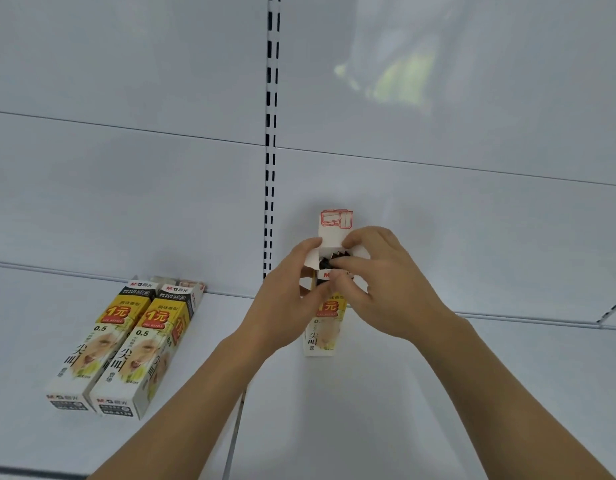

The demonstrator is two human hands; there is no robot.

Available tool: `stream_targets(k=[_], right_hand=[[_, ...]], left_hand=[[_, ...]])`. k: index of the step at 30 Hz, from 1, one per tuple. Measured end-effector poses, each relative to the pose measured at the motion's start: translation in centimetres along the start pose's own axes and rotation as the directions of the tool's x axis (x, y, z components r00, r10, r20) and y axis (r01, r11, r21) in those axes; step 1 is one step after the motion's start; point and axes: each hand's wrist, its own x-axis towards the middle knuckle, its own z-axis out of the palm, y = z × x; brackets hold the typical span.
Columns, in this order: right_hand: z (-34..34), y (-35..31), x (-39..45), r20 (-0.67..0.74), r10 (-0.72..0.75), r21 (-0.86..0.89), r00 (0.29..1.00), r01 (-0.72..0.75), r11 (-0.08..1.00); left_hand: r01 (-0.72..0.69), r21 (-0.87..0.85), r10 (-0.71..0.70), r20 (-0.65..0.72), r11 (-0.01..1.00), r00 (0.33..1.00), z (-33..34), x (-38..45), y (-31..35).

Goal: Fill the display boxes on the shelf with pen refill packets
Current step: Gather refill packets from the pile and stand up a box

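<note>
Two bare forearms are showing, left hand (288, 299) and right hand (379, 285) wearing no gloves, rings, watch or sleeves, nails looking short and unpainted.

Head camera, close, facing forward-down at shelf (369, 393).
</note>
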Motion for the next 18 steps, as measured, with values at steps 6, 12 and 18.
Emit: stream_targets(k=[6,12,18], right_hand=[[-0.3,0.4,0.1,-0.024,0.023,-0.047,0.999,-0.024,0.999],[0.0,0.6,-0.7,0.053,0.074,-0.107,0.996,-0.068,0.992],[-0.5,0.9,-1.8,0.015,0.133,-0.156,0.991,-0.129,0.979]], left_hand=[[0.025,-0.035,-0.024,0.02,0.999,1.0,-0.2,0.7,0.2],[0.023,-0.008,-0.022,0.031,1.0,0.999,-0.4,1.0,-0.1],[-0.084,0.253,0.098,-0.045,0.964,0.994,-0.8,1.1,-0.3]])
